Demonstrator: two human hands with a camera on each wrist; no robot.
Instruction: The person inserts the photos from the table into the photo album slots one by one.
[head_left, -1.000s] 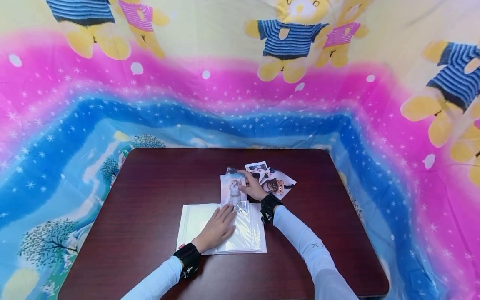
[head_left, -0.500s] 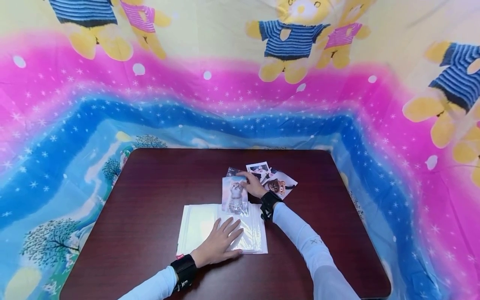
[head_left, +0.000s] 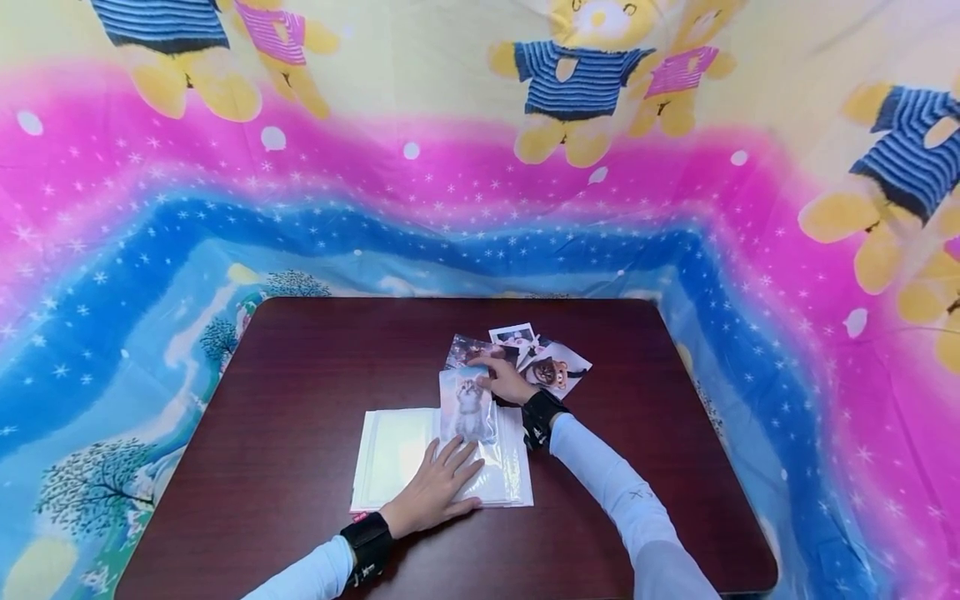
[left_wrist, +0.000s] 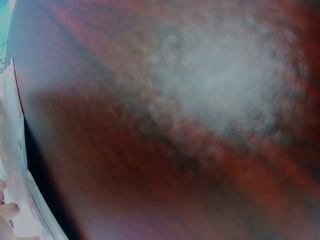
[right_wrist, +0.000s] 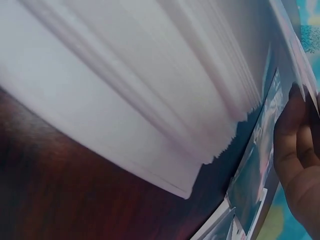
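Right grip (head_left: 506,382) pinched on kitten photo (head_left: 467,412) near its upper right edge | left grip (head_left: 435,492) flat, fingers apart, on white album (head_left: 384,454) | photo: pale kitten, pinkish-blue ground | long axis front-to-back, kitten's head toward far side of bench (head_left: 315,358) | lower end over album's right part; whether sleeved, cannot tell

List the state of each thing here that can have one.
White photo album with clear plastic sheets: open on the dark brown table.
Rectangular kitten photo: held, lower end overlapping the album, inserted or not unclear.
Other rectangular paper photos: overlapping on the table.
Left hand: fingers spread on the album.
Right hand: pinching the kitten photo.
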